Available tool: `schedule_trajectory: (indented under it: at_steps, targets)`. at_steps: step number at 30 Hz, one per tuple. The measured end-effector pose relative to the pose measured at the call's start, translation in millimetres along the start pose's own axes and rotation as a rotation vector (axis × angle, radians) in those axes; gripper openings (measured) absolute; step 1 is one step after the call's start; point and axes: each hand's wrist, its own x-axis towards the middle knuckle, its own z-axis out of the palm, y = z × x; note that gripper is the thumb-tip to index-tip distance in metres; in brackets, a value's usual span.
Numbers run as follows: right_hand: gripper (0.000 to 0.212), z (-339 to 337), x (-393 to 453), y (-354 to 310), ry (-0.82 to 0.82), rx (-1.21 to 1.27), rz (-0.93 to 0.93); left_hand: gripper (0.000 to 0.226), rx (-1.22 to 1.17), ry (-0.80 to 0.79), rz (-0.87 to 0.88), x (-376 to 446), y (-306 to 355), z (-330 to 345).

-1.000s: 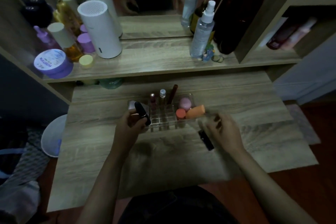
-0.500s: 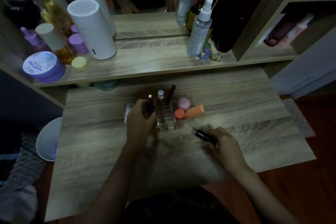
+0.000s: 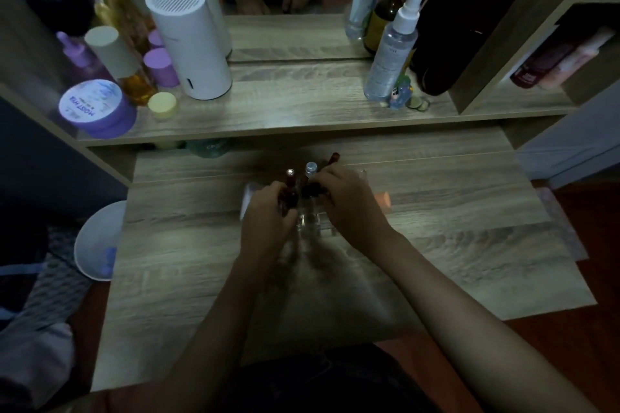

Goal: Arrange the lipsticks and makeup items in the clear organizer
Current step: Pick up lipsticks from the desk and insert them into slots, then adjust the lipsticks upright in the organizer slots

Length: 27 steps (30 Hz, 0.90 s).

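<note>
My left hand [image 3: 268, 211] and right hand [image 3: 345, 208] cover most of the clear organizer [image 3: 310, 223], so I can't see which compartments are filled. Something dark sits under my right fingertips, too dim and blurred to name, and my left fingers hide whatever they're closed on. Only the end of the orange sponge [image 3: 382, 199] shows past my right hand.

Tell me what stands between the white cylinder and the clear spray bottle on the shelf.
Nothing: in the head view the shelf is bare between white cylinder and spray bottle.
</note>
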Motion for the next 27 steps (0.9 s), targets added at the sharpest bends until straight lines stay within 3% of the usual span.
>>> schedule_trajectory:
  at_steps: [7, 13, 21, 27]
  targets:
    - [0.031, 18, 6, 7, -0.101, -0.151, -0.052, 0.028, 0.140, -0.007, 0.009, 2, -2, 0]
    - [0.020, 31, 7, 11, -0.120, -0.105, 0.001, 0.026, 0.161, -0.009, 0.027, 5, -2, -3]
    - [0.022, 34, 11, 11, -0.141, -0.109, -0.008, 0.026, 0.131, -0.014, 0.055, 5, 7, -12]
    - [0.020, 37, 8, 14, -0.174, -0.116, 0.011, 0.043, 0.066, -0.053, 0.173, 19, 20, -34]
